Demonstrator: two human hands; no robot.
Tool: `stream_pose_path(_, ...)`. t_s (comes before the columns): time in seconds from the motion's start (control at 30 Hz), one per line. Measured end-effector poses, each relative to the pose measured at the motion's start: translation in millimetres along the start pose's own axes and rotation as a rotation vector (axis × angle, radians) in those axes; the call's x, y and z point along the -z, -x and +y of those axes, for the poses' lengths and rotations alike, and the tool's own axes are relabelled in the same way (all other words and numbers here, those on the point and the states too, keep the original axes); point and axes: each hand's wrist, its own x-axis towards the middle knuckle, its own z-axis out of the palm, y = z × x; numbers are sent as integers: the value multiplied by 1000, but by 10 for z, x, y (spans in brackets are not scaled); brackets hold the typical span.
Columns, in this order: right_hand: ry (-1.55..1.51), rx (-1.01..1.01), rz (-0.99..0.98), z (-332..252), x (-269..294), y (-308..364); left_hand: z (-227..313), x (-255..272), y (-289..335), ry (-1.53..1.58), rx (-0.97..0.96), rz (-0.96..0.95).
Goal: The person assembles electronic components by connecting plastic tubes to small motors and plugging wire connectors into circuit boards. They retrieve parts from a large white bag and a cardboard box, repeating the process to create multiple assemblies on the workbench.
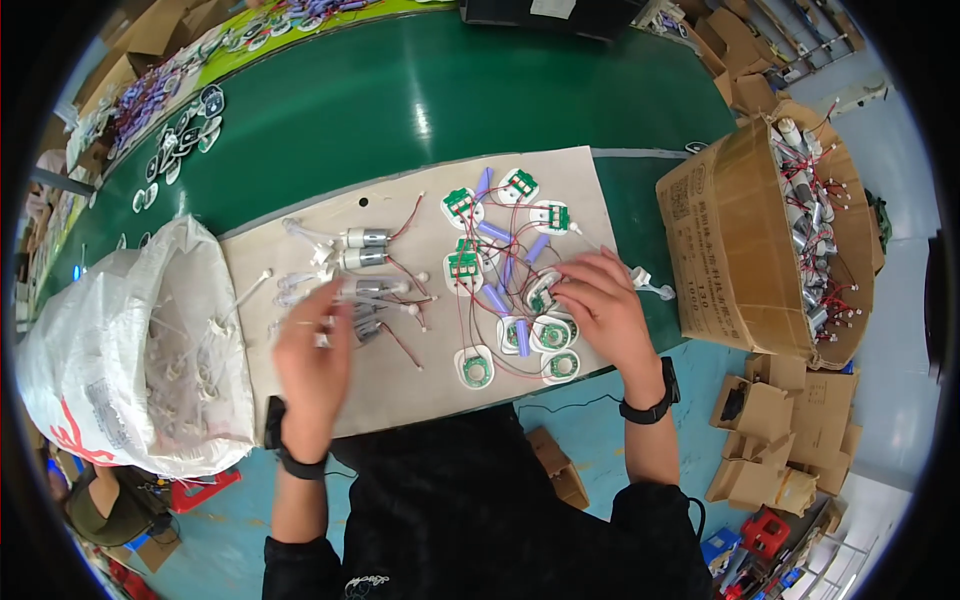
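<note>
My left hand is over the left part of a beige board, its fingers curled and smeared by motion. They reach among small silver motors with white plastic ends and red leads; whether they grip one I cannot tell. Farther right, the fingertips of my right hand close on the edge of a white-rimmed circuit board. Around it lie several similar white-backed green boards, wired to purple cylindrical cells. A white plastic piece shows just beyond my right hand.
A white woven sack of white plastic parts stands open at the left. On the right, a tall cardboard box holds many wired motors. Oval white-and-black pieces lie on the green table. A black case sits at the far edge.
</note>
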Motion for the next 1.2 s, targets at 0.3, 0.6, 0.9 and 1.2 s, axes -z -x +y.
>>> stream_pose_path(0.3,-99,-86,-37,-25,-14,-38,-653,600,271,-120,-41,54)
stream_pose_path(0.6,-332,17,-138,-1393,-573,-332,-853,542,560,-221,-71,39)
stream_pose_path(0.9,-7,-139,-144,-1992,-1250,-338,-661,43,515,-311,-289,-117)
stream_pose_path(1.2,-696,-256,-338,-1787,-1177,-265,-794,195,592,-455,-483,-7)
